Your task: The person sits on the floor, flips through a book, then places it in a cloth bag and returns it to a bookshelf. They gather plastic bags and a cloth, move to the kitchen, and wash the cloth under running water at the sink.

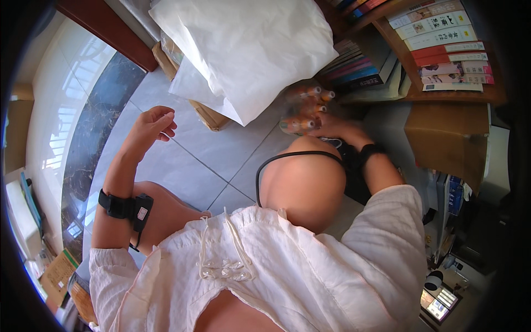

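My right hand (330,125) grips the near side of a clear-wrapped pack of small bottles (302,108) with orange contents and pale caps. Motion blur softens both, and the fingers are partly hidden. The pack is beside the lower edge of a large white plastic sheet or bag (253,50). Over the grey tiled floor (195,178) hangs my left hand (159,123), its fingers loosely bent and nothing in them. Black straps sit on both forearms, and the left one carries a small black device (142,212).
A wooden bookshelf (431,96) with books stands at the upper right. Below it is a cardboard box (446,133). Cardboard (207,115) shows beneath the white plastic. My bent knee (305,182) rises near my right arm, with a black cord (282,156) across it.
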`<state>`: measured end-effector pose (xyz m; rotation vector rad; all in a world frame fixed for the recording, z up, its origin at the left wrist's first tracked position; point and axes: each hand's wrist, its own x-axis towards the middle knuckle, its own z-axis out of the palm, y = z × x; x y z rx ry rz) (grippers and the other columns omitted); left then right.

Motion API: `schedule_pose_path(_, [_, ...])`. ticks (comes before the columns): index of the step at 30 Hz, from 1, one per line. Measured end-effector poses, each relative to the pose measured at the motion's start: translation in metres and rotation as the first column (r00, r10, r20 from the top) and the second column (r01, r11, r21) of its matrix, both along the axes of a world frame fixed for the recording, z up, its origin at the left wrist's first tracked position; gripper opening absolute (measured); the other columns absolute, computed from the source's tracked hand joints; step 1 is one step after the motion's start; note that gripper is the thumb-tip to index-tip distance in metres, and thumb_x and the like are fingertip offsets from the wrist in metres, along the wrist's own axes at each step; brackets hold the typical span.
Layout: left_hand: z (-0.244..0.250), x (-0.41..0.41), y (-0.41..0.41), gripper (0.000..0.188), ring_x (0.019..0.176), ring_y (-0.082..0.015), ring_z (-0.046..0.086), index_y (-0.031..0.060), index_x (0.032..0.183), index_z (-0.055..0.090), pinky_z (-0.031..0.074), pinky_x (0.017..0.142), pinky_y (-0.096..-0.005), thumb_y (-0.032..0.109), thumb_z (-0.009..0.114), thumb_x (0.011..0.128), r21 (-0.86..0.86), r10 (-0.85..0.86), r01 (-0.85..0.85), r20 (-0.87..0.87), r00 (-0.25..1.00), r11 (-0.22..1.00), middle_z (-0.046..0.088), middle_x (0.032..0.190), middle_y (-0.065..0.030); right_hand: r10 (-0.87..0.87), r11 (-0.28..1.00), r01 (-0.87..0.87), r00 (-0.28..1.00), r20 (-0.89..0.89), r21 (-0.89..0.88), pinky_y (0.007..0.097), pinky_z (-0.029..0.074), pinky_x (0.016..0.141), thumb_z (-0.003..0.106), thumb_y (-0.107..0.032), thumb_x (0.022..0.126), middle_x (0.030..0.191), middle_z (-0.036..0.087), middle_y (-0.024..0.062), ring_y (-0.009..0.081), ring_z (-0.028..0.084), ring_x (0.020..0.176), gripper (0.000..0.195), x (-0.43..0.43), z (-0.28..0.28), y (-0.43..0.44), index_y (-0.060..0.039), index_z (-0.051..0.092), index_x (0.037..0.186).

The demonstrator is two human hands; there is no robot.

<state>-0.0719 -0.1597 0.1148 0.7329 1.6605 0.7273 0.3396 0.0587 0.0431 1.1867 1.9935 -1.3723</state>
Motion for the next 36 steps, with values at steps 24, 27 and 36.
schedule_pose_path(24, [-0.117,0.123,0.081,0.069,0.12,-0.0373,0.036,0.0016,0.133,0.01,0.03,0.099,-0.046,0.022,0.051,0.081,-0.336,0.398,-0.362,0.043,0.916,0.87,0.029,0.134,-0.0226,0.526,0.849,-0.528,0.847,0.074,0.019,0.0385,0.046,0.079,0.064,-0.049,0.071,0.096,0.061,0.0224,0.0356,0.059,0.091,0.058,-0.166,0.082,-0.138,-0.0101,0.058,0.113])
schedule_pose_path(27, [-0.123,0.167,0.091,0.064,0.124,-0.0356,0.035,0.0052,0.134,0.016,0.03,0.1,-0.0466,0.024,0.049,0.082,-0.421,0.326,-0.292,0.011,0.945,0.859,0.029,0.137,-0.0194,0.454,0.888,-0.459,0.88,0.142,0.005,0.0393,0.047,0.073,0.065,-0.048,0.07,0.086,0.063,0.0218,0.0347,0.061,0.081,0.053,-0.175,0.076,-0.162,-0.0004,0.063,0.093])
schedule_pose_path(36, [-0.04,0.029,0.037,0.032,0.09,-0.0356,0.06,0.0036,0.101,0.062,0.044,0.082,-0.047,0.02,0.054,0.074,0.071,-0.401,0.47,-0.422,0.813,0.88,0.064,0.094,-0.018,0.642,0.757,-0.649,0.761,0.092,0.082,0.0419,0.047,0.065,0.062,-0.046,0.071,0.076,0.061,0.021,0.0357,0.06,0.072,0.045,-0.224,0.054,-0.194,-0.002,0.062,0.079])
